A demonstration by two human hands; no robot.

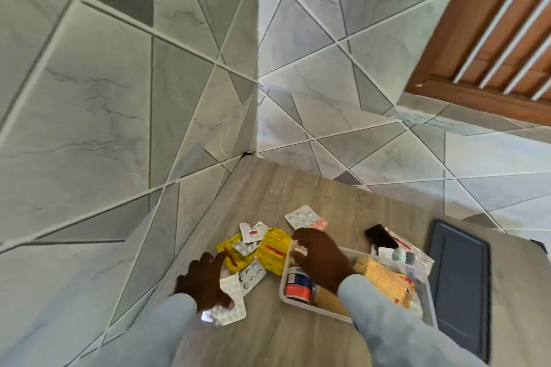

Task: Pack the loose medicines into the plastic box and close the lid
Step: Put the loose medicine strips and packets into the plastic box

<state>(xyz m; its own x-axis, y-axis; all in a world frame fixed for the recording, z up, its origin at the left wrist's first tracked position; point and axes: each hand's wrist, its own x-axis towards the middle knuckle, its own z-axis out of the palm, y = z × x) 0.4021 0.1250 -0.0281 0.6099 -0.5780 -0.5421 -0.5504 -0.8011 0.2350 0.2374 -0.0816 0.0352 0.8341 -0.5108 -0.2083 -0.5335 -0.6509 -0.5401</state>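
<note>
A clear plastic box [430, 301] sits on the wooden table, holding a red and blue jar [299, 282], yellow cartons [387, 278] and sachets. My right hand [320, 256] hovers over the box's far left corner with something small and white in its fingers. My left hand [204, 280] rests on a stack of white blister strips [232, 301] to the left of the box. Yellow sachets [272, 250], a silver blister strip [252, 275] and a small white carton [253, 231] lie between the hands. Another blister strip [301, 215] lies beyond my right hand.
The dark blue lid [460, 283] lies flat to the right of the box. A black item [380, 236] rests at the box's far edge. Tiled walls meet at the table's far left corner [247, 155]. A wooden louvred shutter [492, 24] is at the top right.
</note>
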